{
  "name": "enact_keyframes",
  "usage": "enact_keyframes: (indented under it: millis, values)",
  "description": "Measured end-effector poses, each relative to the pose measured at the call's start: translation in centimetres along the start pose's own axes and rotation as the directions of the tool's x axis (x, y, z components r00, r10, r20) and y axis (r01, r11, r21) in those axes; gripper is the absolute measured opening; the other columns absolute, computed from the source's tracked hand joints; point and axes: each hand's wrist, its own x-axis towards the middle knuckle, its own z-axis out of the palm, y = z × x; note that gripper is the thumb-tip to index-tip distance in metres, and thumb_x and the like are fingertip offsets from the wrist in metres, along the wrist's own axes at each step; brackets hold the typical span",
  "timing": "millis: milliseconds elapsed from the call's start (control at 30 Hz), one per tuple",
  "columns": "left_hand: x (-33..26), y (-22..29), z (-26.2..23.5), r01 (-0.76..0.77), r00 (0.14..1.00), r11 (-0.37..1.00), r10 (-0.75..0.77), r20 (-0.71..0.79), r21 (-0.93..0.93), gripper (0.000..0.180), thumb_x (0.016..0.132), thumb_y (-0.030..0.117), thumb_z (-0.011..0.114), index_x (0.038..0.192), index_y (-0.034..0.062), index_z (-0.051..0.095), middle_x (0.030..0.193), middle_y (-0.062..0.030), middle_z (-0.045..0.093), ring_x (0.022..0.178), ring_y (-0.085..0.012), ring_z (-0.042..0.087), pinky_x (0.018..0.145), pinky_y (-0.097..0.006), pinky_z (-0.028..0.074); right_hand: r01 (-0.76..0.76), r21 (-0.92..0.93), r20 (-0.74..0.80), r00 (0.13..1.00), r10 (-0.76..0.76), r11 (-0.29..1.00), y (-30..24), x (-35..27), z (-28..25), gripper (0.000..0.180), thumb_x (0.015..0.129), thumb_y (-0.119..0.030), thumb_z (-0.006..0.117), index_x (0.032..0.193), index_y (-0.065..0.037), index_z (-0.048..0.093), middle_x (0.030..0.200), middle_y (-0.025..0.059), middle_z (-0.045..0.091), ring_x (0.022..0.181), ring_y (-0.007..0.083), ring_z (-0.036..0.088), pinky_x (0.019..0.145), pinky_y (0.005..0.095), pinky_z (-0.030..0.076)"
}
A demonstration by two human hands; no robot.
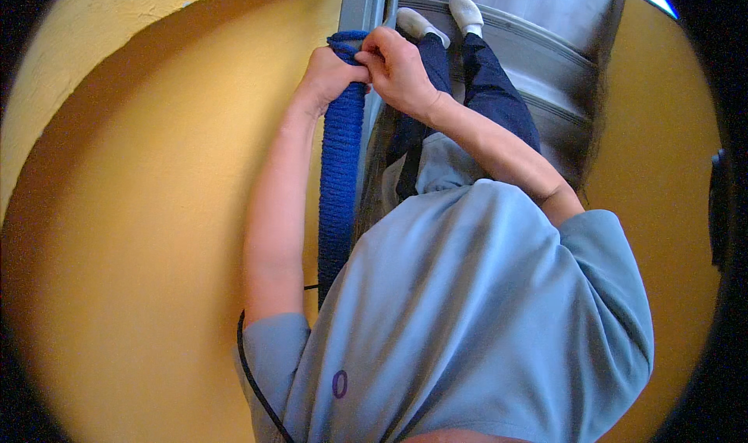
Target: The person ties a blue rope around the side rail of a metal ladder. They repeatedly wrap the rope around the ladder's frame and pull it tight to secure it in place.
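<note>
A handrail wrapped in tight turns of thick blue yarn [341, 155] runs up from beside my body toward the stairs. Near the upper end of the wrapping, my left hand [330, 75] is closed round the rail, with its thumb across the yarn. My right hand [399, 70] is pinched at the rail's right side, its fingertips close to the left thumb and on the loose upper strands of yarn. Those strands cross the rail at a slant just above my hands. What lies between the right fingertips is mostly hidden.
Past the wrapping, the bare grey metal rail [356, 7] continues upward. Grey stair treads [538, 34] lie beneath my white shoes [466, 13]. A yellow wall [179, 186] curves close on the left; another yellow wall [654, 131] stands on the right. A black cable [253, 381] hangs by my left sleeve.
</note>
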Motion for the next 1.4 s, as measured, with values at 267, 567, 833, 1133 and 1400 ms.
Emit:
enact_keyframes:
  millis: [267,567,833,1133,1400]
  values:
    - [2.6,-2.8,-0.6,0.022,1.000,0.988,-0.019,0.021,-0.150,0.020,0.066,-0.001,0.066,0.085,0.0019,0.063,0.071,-0.0083,0.064,0.058,-0.0174,0.062,0.052,-0.030,0.050,-0.026,-0.202,0.160,0.985,0.059,0.979,1.4,2.4,0.7,0.021,0.074,-0.022,0.069,0.082,-0.003,0.064,0.080,0.0176,0.063,0.078,0.0342,0.062,0.066,0.0427,0.050]
    - [3.4,-2.7,-0.4,0.054,0.998,0.992,-0.052,0.020,-0.117,0.021,0.064,-0.001,0.068,0.084,0.0026,0.063,0.067,-0.0089,0.063,0.054,-0.0179,0.060,0.048,-0.031,0.049,0.068,-0.391,0.252,0.967,0.035,0.918,1.6,4.2,0.4,0.024,0.071,-0.024,0.069,0.083,-0.004,0.066,0.082,0.0174,0.065,0.080,0.0347,0.063,0.072,0.0434,0.050]
    - [4.5,-3.5,0.0,0.038,0.995,0.999,-0.035,-0.094,0.039,0.018,0.058,0.012,0.074,0.072,0.0039,0.066,0.067,-0.0085,0.066,0.056,-0.0159,0.062,0.053,-0.029,0.050,-0.162,-0.113,0.157,0.971,0.179,0.980,1.4,3.6,-0.8,0.018,0.077,-0.016,0.065,0.083,0.001,0.064,0.079,0.0196,0.065,0.075,0.0322,0.064,0.066,0.0381,0.050]
    - [4.3,-3.2,0.0,-0.018,0.990,0.991,0.037,-0.139,0.134,0.022,0.057,0.014,0.072,0.075,0.0035,0.067,0.069,-0.0068,0.065,0.059,-0.0158,0.062,0.053,-0.029,0.049,-0.060,-0.134,0.425,0.898,0.113,0.989,1.7,3.8,-2.5,0.029,0.090,-0.029,0.057,0.090,0.000,0.060,0.070,0.0027,0.057,0.054,0.0087,0.050,0.047,0.0239,0.041]
    - [3.7,-2.4,-0.3,-0.034,0.989,0.986,0.056,-0.134,0.162,0.029,0.054,0.019,0.074,0.078,0.0028,0.068,0.076,-0.0089,0.066,0.066,-0.0171,0.062,0.062,-0.030,0.050,-0.246,-0.004,0.488,0.845,0.217,0.969,2.1,3.8,-2.8,0.029,0.092,-0.033,0.056,0.087,-0.004,0.060,0.063,-0.0019,0.050,0.055,0.0053,0.045,0.048,0.0221,0.035]
